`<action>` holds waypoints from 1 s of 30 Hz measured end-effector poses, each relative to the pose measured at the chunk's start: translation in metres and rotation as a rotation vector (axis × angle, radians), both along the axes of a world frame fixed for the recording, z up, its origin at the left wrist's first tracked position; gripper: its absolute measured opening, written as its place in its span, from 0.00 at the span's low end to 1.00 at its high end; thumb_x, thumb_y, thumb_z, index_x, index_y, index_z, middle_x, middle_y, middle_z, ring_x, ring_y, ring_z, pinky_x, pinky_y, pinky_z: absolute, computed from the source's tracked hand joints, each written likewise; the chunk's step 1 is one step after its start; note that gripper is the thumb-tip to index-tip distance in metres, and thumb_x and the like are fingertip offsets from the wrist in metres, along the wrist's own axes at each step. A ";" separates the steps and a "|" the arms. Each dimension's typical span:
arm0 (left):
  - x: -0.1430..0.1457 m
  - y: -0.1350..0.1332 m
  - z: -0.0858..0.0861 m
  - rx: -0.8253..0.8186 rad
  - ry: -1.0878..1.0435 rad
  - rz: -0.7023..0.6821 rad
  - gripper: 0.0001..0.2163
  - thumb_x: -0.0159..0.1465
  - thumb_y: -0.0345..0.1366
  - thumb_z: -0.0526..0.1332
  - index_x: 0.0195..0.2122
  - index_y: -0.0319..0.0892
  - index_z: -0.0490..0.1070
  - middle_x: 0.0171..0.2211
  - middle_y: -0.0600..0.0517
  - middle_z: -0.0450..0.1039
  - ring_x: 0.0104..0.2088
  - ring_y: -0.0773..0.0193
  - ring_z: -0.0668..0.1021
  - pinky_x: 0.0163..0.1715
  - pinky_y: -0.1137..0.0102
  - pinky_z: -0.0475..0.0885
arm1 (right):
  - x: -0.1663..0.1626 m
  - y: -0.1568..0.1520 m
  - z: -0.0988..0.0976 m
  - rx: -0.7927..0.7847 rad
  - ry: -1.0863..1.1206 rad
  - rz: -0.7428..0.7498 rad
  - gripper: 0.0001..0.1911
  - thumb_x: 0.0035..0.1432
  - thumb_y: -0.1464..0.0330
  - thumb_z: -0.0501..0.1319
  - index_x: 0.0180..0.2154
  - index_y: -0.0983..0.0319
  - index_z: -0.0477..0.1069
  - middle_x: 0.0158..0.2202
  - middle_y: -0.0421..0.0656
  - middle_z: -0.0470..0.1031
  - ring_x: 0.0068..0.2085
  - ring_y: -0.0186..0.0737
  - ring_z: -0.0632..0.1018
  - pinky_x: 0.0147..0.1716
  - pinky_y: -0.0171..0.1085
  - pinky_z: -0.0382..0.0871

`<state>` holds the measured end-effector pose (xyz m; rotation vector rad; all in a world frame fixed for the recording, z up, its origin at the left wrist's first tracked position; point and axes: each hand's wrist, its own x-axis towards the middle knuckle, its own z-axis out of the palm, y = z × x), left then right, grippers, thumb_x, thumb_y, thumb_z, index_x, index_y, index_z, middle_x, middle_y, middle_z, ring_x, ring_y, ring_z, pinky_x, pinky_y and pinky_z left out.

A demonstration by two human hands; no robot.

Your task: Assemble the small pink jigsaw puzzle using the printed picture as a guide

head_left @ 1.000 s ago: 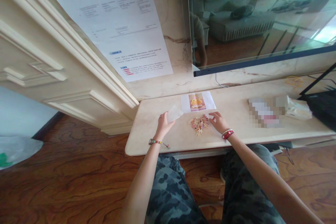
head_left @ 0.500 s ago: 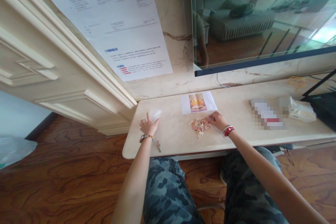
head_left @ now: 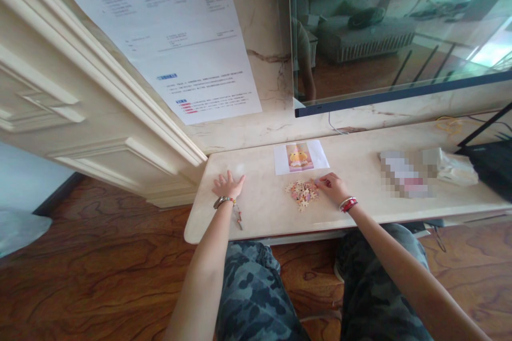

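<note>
The left hand (head_left: 229, 186) has let go of the clear container (head_left: 237, 169), now faint just past its fingers at one o'clock, so only the right hand (head_left: 333, 186) appears engaged with the puzzle pieces (head_left: 303, 194). These lie heaped on the cabinet (head_left: 264, 208), the picture (head_left: 300, 157) at their twelve o'clock. The left hand, at the heap's nine o'clock, is palm down, fingers spread wide; the right, at two o'clock, is narrowed at its edge, whether round a piece I cannot tell.
</note>
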<state>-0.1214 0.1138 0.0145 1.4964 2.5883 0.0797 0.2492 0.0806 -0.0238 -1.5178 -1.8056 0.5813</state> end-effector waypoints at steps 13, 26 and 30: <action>0.081 -0.070 0.022 0.386 -0.032 -0.573 0.21 0.59 0.44 0.50 0.51 0.41 0.59 0.55 0.41 0.53 0.56 0.54 0.57 0.52 0.59 0.57 | 0.005 -0.029 -0.001 0.053 -0.086 -0.017 0.16 0.52 0.58 0.52 0.33 0.63 0.69 0.33 0.46 0.67 0.25 0.32 0.69 0.28 0.35 0.66; 0.181 -0.074 0.002 0.389 -0.423 -0.761 0.10 0.59 0.29 0.52 0.42 0.43 0.65 0.39 0.49 0.69 0.41 0.63 0.71 0.42 0.66 0.67 | -0.006 -0.004 0.005 0.025 -0.125 0.080 0.16 0.52 0.65 0.55 0.43 0.62 0.68 0.39 0.48 0.67 0.31 0.35 0.71 0.33 0.37 0.67; 0.175 -0.072 -0.003 0.400 -0.505 -0.742 0.12 0.58 0.25 0.51 0.41 0.42 0.66 0.37 0.49 0.70 0.38 0.65 0.72 0.41 0.67 0.68 | -0.014 0.010 0.006 0.013 -0.162 0.179 0.09 0.50 0.69 0.57 0.35 0.62 0.71 0.35 0.45 0.68 0.33 0.35 0.71 0.35 0.36 0.66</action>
